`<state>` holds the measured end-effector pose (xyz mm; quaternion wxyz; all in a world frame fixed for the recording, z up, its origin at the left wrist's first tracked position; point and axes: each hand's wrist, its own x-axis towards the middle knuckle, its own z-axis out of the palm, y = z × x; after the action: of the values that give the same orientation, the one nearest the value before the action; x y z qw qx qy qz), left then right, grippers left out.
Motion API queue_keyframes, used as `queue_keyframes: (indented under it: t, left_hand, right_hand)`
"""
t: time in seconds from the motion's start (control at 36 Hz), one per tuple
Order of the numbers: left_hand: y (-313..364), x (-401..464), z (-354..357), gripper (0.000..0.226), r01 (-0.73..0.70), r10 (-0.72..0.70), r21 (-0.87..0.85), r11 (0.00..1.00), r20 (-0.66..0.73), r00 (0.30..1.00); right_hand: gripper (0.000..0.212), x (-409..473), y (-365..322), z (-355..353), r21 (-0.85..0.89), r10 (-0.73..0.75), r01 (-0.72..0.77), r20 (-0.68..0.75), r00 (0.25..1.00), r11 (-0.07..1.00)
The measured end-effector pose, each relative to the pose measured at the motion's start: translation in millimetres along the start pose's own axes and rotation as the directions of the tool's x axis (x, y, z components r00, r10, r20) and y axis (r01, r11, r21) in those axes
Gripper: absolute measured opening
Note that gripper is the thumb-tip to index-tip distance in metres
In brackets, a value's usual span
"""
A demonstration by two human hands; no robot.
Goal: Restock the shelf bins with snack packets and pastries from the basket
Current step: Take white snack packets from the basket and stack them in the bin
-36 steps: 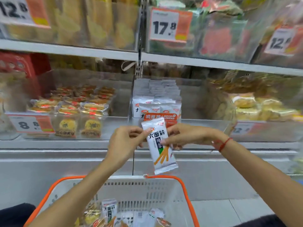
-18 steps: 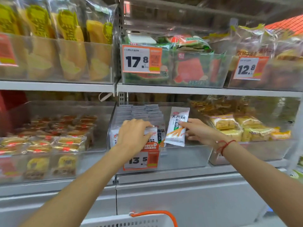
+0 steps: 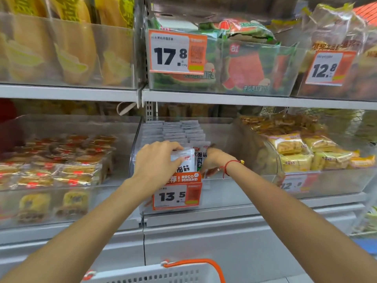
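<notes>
In the clear middle bin [image 3: 224, 193] on the lower shelf, the left hand [image 3: 155, 162] curls over the front rows of white snack packets [image 3: 183, 158], fingers on their top edges and thumb against the front packet's face. The right hand [image 3: 212, 160] reaches in just beside it — its fingers are hidden behind the packets, so its grip cannot be told. The white basket [image 3: 163, 275] with its orange handle sits at the bottom edge.

The white foil snack packet with orange sticks printed on it [image 3: 202, 158], held above the orange-rimmed basket [image 3: 195, 264] a second ago, now stands inside the clear plastic middle bin [image 3: 224, 193]. The right hand [image 3: 212, 160] has pushed down behind it, while the left hand [image 3: 157, 160] has moved from the packet to grip the front packets of the row [image 3: 183, 158].
</notes>
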<state>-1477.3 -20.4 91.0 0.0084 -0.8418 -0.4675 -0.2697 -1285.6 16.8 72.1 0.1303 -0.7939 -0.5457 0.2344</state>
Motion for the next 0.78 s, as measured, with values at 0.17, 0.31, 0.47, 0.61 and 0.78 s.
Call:
queue_keyframes:
  t: [0.17, 0.31, 0.47, 0.61, 0.78]
  left_hand:
    - [0.8, -1.0, -2.2, 0.035, -0.017, 0.017, 0.013, 1.000, 0.003, 1.000]
    - [2.9, -2.3, -3.9, 0.035, -0.014, 0.014, 0.017, 1.000, 0.003, 1.000]
    - [5.7, -3.3, -6.3, 0.034, -0.017, 0.017, 0.021, 1.000, 0.009, 1.000]
    - [6.4, -1.9, -8.8, 0.044, -0.036, 0.037, -0.015, 0.999, 0.058, 0.998]
    - [12.1, -8.0, -12.6, 0.040, -0.089, 0.088, 0.026, 0.996, 0.026, 0.996]
  right_hand:
    - [0.035, 4.2, -2.2, 8.1, -0.185, 0.029, -0.058, -0.153, 0.988, 0.981]
    - [0.027, 4.0, -5.1, 10.9, -0.223, -0.002, -0.019, -0.094, 0.996, 0.975]
    - [0.062, -3.6, 9.2, 1.8, 0.025, -0.001, 0.001, 0.028, 1.000, 1.000]
    - [0.077, -6.2, 30.9, -8.3, 0.050, -0.047, 0.049, -0.028, 0.998, 0.998]
    - [0.047, -56.3, 36.4, -19.8, 0.099, -0.177, 0.202, -0.213, 0.961, 0.974]
